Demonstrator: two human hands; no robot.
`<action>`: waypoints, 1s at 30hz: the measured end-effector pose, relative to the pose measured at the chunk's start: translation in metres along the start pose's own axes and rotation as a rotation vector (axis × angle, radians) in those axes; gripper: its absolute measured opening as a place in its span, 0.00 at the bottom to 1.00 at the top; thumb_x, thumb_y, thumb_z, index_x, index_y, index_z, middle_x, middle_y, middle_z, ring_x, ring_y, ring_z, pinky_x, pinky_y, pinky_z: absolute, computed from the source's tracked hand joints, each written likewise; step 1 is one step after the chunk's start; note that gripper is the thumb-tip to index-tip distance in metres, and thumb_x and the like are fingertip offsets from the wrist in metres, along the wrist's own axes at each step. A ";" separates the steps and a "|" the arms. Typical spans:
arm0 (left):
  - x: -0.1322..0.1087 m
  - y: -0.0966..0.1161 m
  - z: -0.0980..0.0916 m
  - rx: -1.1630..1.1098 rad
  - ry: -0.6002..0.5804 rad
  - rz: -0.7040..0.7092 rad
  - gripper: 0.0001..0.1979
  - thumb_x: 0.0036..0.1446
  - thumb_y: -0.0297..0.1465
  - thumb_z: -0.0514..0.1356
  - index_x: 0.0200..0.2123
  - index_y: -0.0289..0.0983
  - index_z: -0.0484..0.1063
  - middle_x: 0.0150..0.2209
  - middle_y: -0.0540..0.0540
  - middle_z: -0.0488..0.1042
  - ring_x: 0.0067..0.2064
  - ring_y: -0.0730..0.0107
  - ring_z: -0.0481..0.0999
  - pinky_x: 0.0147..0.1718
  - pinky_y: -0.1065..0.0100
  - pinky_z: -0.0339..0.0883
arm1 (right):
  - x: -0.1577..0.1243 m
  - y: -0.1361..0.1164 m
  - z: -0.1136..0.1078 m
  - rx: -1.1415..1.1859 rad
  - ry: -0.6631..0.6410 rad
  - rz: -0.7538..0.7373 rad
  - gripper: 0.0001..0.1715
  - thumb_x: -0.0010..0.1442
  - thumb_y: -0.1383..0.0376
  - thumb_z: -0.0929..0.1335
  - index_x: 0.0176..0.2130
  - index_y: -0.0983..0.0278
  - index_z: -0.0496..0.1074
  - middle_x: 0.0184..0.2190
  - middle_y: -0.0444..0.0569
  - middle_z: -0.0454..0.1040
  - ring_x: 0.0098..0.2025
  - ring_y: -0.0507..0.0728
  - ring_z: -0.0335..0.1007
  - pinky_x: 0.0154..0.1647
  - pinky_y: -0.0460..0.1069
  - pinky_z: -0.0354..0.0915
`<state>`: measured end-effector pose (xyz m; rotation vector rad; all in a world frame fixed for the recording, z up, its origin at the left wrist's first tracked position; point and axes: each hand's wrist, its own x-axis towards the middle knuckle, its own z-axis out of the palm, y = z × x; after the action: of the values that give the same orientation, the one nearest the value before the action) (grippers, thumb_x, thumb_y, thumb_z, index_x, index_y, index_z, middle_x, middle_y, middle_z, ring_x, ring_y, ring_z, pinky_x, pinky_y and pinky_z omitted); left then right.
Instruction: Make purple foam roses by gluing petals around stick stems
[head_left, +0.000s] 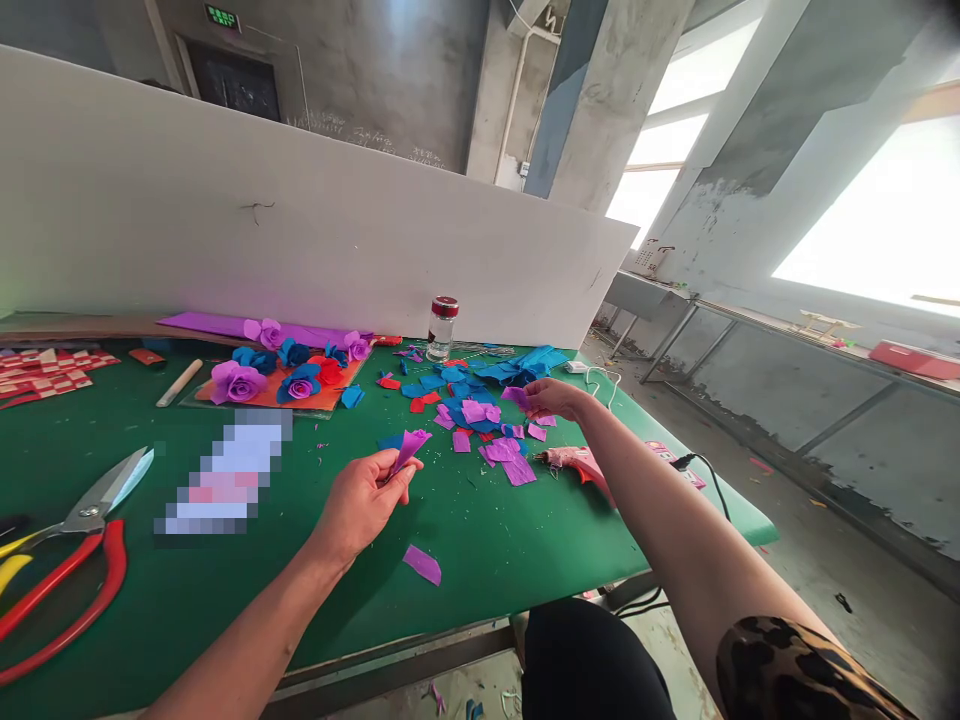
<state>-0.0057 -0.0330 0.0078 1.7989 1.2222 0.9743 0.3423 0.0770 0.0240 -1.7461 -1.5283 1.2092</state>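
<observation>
My left hand (pixel 375 492) is closed on a small purple paper flower (pixel 409 448), rolled into a narrow bud, with a bit of blue beside it. Farther right and back, my right hand (pixel 553 400) pinches a purple paper piece (pixel 516 397) above a scattered pile. In that pile lie blue paper pieces (pixel 457 385), purple paper pieces (pixel 516 465) and a few red ones. Under my right forearm rests a pink glue gun (pixel 581 465), partly hidden. One loose purple paper piece (pixel 422 565) lies near the table's front edge.
Finished paper flowers (pixel 238 381) sit on an orange sheet (pixel 330 398) at the back left. Large red-handled scissors (pixel 90 515) lie at the far left. A red-lidded glass jar (pixel 442 328) stands before the white panel (pixel 315 220). A cable (pixel 709 465) crosses the right edge.
</observation>
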 end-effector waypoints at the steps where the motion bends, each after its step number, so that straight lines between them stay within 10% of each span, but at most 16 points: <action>1: 0.000 -0.001 0.000 0.002 -0.001 0.003 0.18 0.52 0.43 0.57 0.16 0.40 0.65 0.28 0.45 0.79 0.42 0.56 0.79 0.35 0.67 0.66 | 0.000 0.000 0.000 0.015 -0.010 0.009 0.02 0.54 0.70 0.71 0.30 0.67 0.74 0.22 0.47 0.76 0.22 0.48 0.70 0.30 0.44 0.72; 16: 0.000 -0.002 0.000 0.011 0.008 0.011 0.19 0.53 0.44 0.57 0.16 0.40 0.65 0.26 0.47 0.78 0.39 0.58 0.79 0.33 0.69 0.66 | 0.010 0.006 -0.004 -0.404 0.177 0.048 0.08 0.51 0.66 0.73 0.22 0.66 0.74 0.18 0.49 0.74 0.24 0.54 0.72 0.27 0.47 0.70; 25: 0.003 -0.008 -0.001 0.024 0.024 0.006 0.16 0.53 0.43 0.57 0.18 0.40 0.67 0.23 0.49 0.76 0.32 0.62 0.78 0.28 0.69 0.64 | 0.040 -0.028 0.074 -0.720 0.179 -0.279 0.11 0.47 0.63 0.75 0.35 0.60 0.80 0.37 0.46 0.80 0.39 0.56 0.74 0.36 0.43 0.65; 30: 0.002 -0.006 -0.002 0.027 0.025 0.008 0.17 0.53 0.43 0.56 0.18 0.40 0.67 0.23 0.49 0.76 0.30 0.63 0.77 0.27 0.69 0.63 | 0.047 -0.034 0.070 -0.751 0.211 -0.260 0.07 0.49 0.69 0.73 0.32 0.63 0.81 0.32 0.47 0.80 0.35 0.54 0.73 0.32 0.42 0.63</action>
<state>-0.0099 -0.0294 0.0037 1.8187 1.2504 0.9921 0.2629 0.1178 0.0066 -1.9319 -2.1509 0.3059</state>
